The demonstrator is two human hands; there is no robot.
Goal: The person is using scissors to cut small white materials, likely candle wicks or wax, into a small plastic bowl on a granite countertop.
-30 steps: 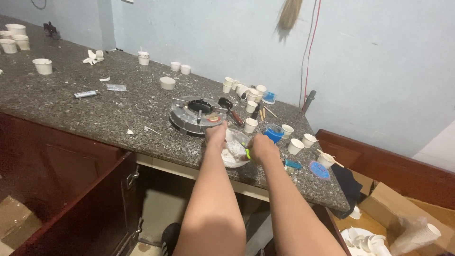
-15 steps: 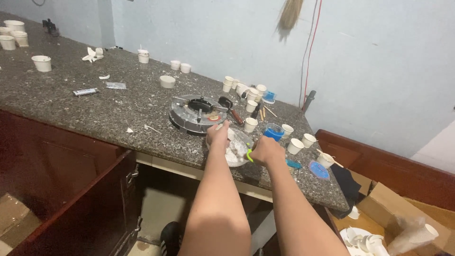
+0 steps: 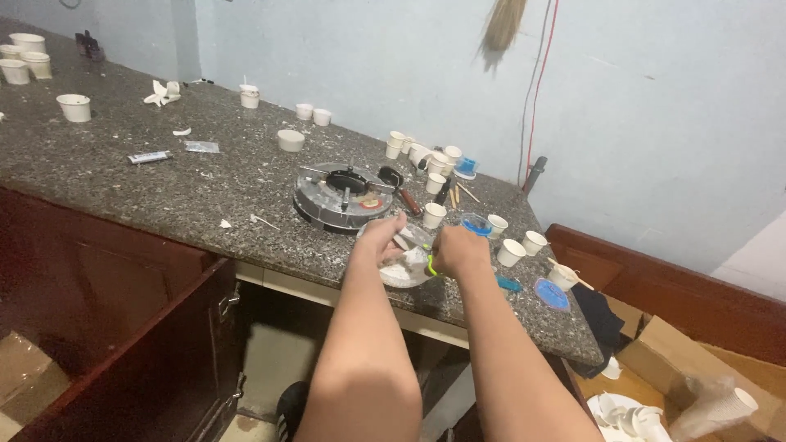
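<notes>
A shallow clear bowl [image 3: 407, 266] with white material inside is seen at the near edge of the speckled granite counter [image 3: 123, 176], between the two hands. The left hand [image 3: 378, 240] is laid over the bowl's far-left rim, fingers curled down onto it. The right hand [image 3: 458, 250] is closed around a small green-handled tool [image 3: 430, 265], whose tip is pointed into the bowl; the tool's working end is hidden by the hand and cannot be made out.

Just beyond the left hand, a round grey metal disc device [image 3: 342, 196] with a black centre is placed, close enough to crowd the far side of the bowl. To the right of it, a dark-handled tool [image 3: 407, 199] is laid. Small white cups [image 3: 434, 214] are scattered behind and to the right of the hands, with a blue-rimmed round container [image 3: 476, 223] just behind the right hand. A blue lid [image 3: 553, 294] is set near the counter's right corner. Far to the left, more white cups [image 3: 74, 106] and scraps are spread, well apart from the hands. An open cardboard box [image 3: 696, 376] is seen on the floor at right.
</notes>
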